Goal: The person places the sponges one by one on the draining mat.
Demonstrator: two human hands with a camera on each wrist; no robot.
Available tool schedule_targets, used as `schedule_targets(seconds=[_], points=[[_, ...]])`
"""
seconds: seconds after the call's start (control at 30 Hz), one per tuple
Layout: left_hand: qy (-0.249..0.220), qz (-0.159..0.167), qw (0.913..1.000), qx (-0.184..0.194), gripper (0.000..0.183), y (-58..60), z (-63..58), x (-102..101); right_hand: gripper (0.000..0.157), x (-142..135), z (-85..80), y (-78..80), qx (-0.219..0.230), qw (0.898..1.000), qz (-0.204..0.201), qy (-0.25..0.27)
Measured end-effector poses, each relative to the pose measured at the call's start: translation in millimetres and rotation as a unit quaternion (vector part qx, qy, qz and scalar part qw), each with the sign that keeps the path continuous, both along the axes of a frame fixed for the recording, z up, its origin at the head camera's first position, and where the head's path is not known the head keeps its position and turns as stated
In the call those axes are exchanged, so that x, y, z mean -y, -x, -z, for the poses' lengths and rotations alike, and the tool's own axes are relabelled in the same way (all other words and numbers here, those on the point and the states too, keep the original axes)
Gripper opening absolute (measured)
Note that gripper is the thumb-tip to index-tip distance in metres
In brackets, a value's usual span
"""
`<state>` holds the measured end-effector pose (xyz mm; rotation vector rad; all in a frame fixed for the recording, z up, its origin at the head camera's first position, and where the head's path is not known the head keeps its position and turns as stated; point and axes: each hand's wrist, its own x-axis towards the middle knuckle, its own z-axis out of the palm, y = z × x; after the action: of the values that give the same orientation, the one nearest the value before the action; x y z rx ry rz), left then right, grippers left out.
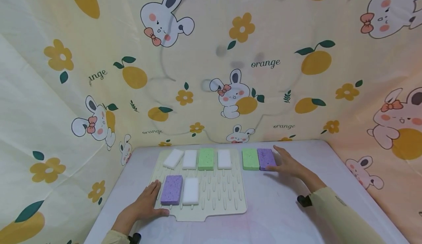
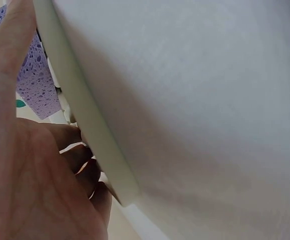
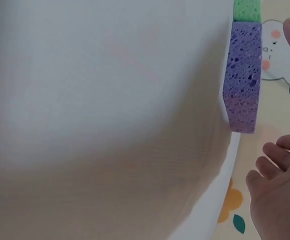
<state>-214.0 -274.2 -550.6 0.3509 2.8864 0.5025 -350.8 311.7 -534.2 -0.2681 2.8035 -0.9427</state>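
A pale green ridged board (image 1: 224,208) lies on the table. My left hand (image 1: 143,204) rests at its front left corner, fingers along the left edge and thumb at the front edge. Beside that hand on the board are a purple sponge (image 1: 171,189) and a white sponge (image 1: 191,191). The back row holds more white sponges (image 1: 224,159) and a green sponge (image 1: 206,159). Right of the board, another green sponge (image 1: 250,159) and a purple sponge (image 1: 266,159) stand side by side. My right hand (image 1: 290,163) is spread at the purple one's right side; the right wrist view shows the fingers (image 3: 277,157) apart from it.
The white table (image 1: 263,214) ends at the back against a hanging cloth (image 1: 204,53) printed with rabbits and oranges. More cloth closes in the left and right sides. Each sleeve has a black wrist device (image 1: 304,200) near its cuff.
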Motion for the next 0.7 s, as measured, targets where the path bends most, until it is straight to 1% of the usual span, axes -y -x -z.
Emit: schedule_targets(seconds=[0.1, 0.3, 0.5, 0.57, 0.7], points=[[0.002, -0.002, 1.0, 0.003, 0.126, -0.1, -0.6, -0.3, 0.124, -0.6, 3.6, 4.2, 0.002, 1.0, -0.009, -0.001], [0.005, 0.0, 1.0, 0.003, 0.126, 0.1, -1.1, -0.5, 0.124, -1.7, 11.3, 12.9, -0.011, 0.999, -0.035, -0.005], [0.0, 0.005, 1.0, 0.002, 0.126, 0.1, -1.8, -0.4, 0.127, -0.5, 15.7, 17.5, 0.002, 0.999, -0.043, 0.006], [0.005, 0.007, 1.0, 0.001, 0.126, 0.5, -1.2, -0.2, 0.129, 0.3, 16.7, 17.7, 0.005, 0.999, -0.045, 0.01], [0.008, 0.006, 0.9999, 0.001, 0.126, 1.2, 0.2, 0.5, 0.13, 2.2, 18.9, 18.7, 0.012, 0.999, -0.042, 0.005]])
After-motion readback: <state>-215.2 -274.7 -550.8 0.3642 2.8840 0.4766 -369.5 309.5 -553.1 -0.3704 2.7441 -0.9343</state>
